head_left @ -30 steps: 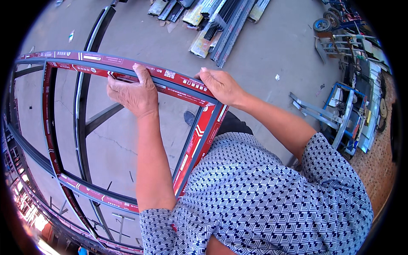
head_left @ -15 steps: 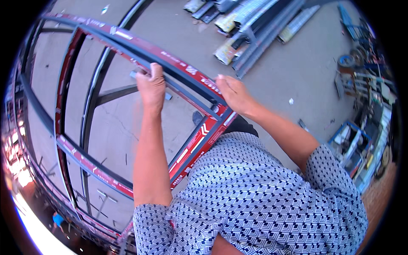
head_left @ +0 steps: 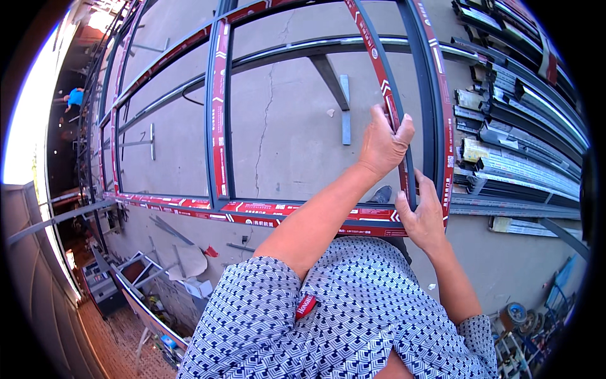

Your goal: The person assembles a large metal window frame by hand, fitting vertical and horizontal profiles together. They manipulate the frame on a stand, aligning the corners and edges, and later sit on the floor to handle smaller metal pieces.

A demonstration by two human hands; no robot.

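A large dark grey metal frame (head_left: 435, 95) with red printed film on its bars stretches out before me, its near bar (head_left: 252, 211) by my waist. Inside its right side runs a narrow strip (head_left: 372, 47) of the same dark metal with red film. My left hand (head_left: 385, 148) is wrapped around this strip partway along. Closer to me, my right hand (head_left: 429, 218) has its thumb and fingers on either side of the strip's near end, close to the frame's corner. Whether the strip sits in the frame or lies loose against it, I cannot tell.
Stacked long metal profiles (head_left: 524, 161) lie on the floor at the right. A dark rail (head_left: 284, 52) passes under the frame. Lower left stands a cart (head_left: 151, 303) with loose items; lower right are wheels and scrap (head_left: 516, 312). A person in blue (head_left: 74, 98) is far left.
My view has turned, so the frame now spreads ahead and leftward. My right hand has gone from the outer frame bar to the narrow strip's near end. My left hand still grips the strip.
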